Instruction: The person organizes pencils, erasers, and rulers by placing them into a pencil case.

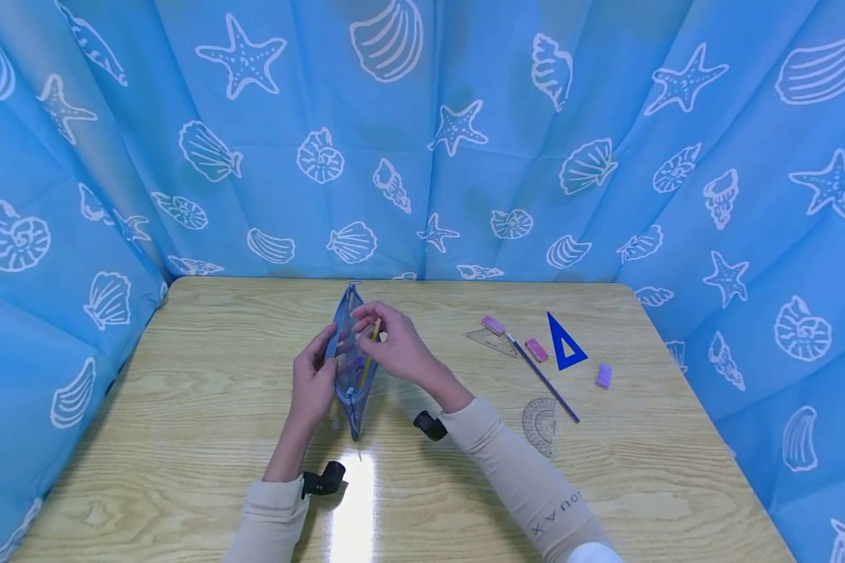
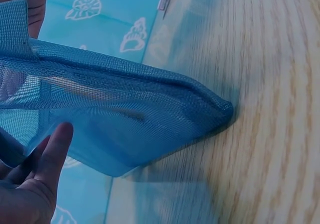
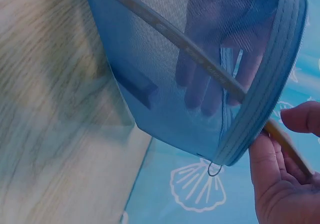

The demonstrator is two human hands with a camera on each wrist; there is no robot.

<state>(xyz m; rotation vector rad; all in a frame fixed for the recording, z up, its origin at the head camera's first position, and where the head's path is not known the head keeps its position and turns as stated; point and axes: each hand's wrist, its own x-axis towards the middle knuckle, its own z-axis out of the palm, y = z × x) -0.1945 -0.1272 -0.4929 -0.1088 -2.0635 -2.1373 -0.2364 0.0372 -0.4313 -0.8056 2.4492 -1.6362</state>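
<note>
pouch (image 1: 354,405) between left hand (image 1: 314,383) and right hand (image 1: 400,346), pencil (image 1: 368,369) partly inside; on table (image 1: 204,391) to their right: triangle (image 1: 555,337), protractor (image 1: 533,427) before it.

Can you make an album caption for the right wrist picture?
Between right thumb and fingers, a pencil pokes from a blue mesh pouch, with left fingers showing through.

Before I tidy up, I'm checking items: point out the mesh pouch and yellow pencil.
Mesh pouch (image 2: 130,134): left wrist view, its mesh side.
Yellow pencil (image 3: 288,148): right wrist view, shaft outside the pouch.

Letters (image 1: 558,513) O, U, X on sleeve (image 1: 510,461)
</note>
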